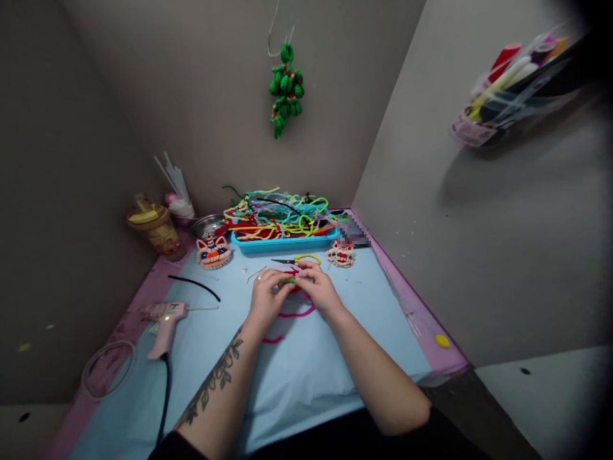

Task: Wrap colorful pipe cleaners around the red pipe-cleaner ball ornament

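My left hand (pixel 269 292) and my right hand (pixel 317 289) meet over the middle of the blue table cover (pixel 335 358). Both pinch a small green and red pipe-cleaner piece (pixel 288 281), largely covered by the fingers. A magenta pipe cleaner (pixel 297 314) curves below it, and a shorter magenta length (pixel 274 340) lies nearer to me. Just beyond the fingertips rest scissors (pixel 309 258) with yellow handles.
A blue tray (pixel 287 245) heaped with pipe cleaners stands at the back, with lion-head pieces (pixel 214 253) (pixel 341 254) on either side. At left lie a pink glue gun (pixel 165 322) and a black pipe cleaner (pixel 195 285). A brown cup (pixel 158 230) stands behind them.
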Motion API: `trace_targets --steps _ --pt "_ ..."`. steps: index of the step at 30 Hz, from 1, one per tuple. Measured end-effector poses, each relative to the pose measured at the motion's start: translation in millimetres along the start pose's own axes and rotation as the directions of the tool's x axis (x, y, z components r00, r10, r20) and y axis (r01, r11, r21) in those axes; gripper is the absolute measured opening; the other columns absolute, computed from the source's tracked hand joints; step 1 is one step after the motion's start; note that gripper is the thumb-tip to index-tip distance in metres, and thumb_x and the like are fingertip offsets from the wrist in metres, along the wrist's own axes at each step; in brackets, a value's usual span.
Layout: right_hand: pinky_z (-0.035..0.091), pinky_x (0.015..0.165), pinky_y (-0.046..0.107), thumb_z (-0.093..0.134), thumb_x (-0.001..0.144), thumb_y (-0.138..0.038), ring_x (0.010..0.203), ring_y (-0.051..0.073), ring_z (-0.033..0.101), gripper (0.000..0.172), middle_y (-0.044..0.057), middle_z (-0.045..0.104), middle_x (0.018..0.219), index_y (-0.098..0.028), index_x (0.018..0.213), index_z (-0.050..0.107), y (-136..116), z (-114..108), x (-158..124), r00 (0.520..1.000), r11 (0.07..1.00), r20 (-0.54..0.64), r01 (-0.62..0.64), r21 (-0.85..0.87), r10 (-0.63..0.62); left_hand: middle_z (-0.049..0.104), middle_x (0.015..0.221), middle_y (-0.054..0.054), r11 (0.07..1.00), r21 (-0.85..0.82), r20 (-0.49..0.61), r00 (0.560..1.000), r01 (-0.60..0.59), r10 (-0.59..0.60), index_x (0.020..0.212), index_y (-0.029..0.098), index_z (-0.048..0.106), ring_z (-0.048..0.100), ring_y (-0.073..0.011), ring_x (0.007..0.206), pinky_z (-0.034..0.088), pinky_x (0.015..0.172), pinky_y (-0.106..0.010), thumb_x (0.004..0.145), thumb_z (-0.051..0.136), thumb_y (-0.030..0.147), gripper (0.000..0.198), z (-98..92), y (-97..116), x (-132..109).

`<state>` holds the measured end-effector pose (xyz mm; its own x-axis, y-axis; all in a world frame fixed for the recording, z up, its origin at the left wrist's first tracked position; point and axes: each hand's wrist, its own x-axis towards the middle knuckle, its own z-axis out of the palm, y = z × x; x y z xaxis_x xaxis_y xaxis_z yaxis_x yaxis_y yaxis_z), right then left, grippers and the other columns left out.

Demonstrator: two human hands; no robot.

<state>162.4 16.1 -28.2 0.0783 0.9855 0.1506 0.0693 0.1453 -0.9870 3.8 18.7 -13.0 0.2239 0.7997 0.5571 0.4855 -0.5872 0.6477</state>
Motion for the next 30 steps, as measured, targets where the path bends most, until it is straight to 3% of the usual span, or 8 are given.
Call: trace_targets --steps 2,10,16,22,27,30 --pt "0.047 0.093 0.04 0.066 0.071 -0.034 0.113 0.024 0.052 0.015 0.008 0.056 0.116 -0.02 0.07 0.067 3 0 1 1.0 1.0 -0.01 0.02 -0.003 -0.02 0.07 0.087 -0.005 1.0 0.004 0.023 1.0 -0.006 0.006 0.089 0.022 0.069 0.061 -0.0209 0.086 0.042 0.085 -0.039 0.077 0.067 0.025 0.013 0.0 -1 0" --pt "0.047 0.091 0.039 0.063 0.073 -0.036 0.11 0.023 0.054 0.016 0.009 0.059 0.112 -0.02 0.07 0.063 3 3 0 1.0 1.0 0.012 0.028 0.002 -0.028 0.068 0.084 -0.004 0.999 0.054 0.057 0.998 0.004 -0.007 0.087 0.022 0.067 0.059 -0.0213 0.087 0.041 0.088 -0.04 0.077 0.066 0.025 0.01 2.2 -2 -1" --pt "0.048 0.089 0.04 0.063 0.073 -0.033 0.103 0.023 0.057 0.014 0.008 0.056 0.112 -0.02 0.069 0.064 -3 2 -2 0.998 0.996 0.039 0.057 -0.074 -0.055 0.067 0.087 -0.005 0.988 -0.064 -0.086 0.986 0.14 -0.146 0.086 0.019 0.066 0.06 -0.0198 0.085 0.045 0.083 -0.035 0.08 0.058 0.024 0.011 0.1 1 1" --pt "0.043 0.096 0.037 0.064 0.072 -0.027 0.109 0.022 0.054 0.009 0.008 0.056 0.109 -0.02 0.068 0.065 -5 4 -3 0.989 0.974 0.081 0.138 -0.181 -0.125 0.069 0.08 -0.006 0.892 -0.227 0.151 0.919 0.392 -0.365 0.08 0.016 0.066 0.061 -0.0192 0.076 0.046 0.072 -0.031 0.081 0.053 0.034 0.023 2.7 -5 1" --pt "0.046 0.092 0.036 0.063 0.074 -0.027 0.113 0.023 0.052 0.008 0.009 0.056 0.109 -0.02 0.075 0.066 -3 2 -1 0.99 0.985 0.071 0.132 -0.11 -0.124 0.065 0.071 -0.004 0.837 -0.314 0.235 0.891 0.449 -0.39 0.07 0.015 0.065 0.057 -0.0173 0.068 0.043 0.067 -0.028 0.077 0.057 0.038 0.026 4.7 -11 2" --pt "0.046 0.092 0.036 0.061 0.074 -0.027 0.115 0.023 0.052 0.008 0.009 0.056 0.112 -0.021 0.078 0.066 -2 1 0 0.986 0.993 0.126 0.112 -0.046 -0.106 0.061 0.065 -0.002 0.75 -0.432 0.256 0.865 0.501 -0.431 0.066 0.014 0.064 0.053 -0.0153 0.064 0.04 0.062 -0.026 0.073 0.06 0.039 0.025 6.4 -13 2"
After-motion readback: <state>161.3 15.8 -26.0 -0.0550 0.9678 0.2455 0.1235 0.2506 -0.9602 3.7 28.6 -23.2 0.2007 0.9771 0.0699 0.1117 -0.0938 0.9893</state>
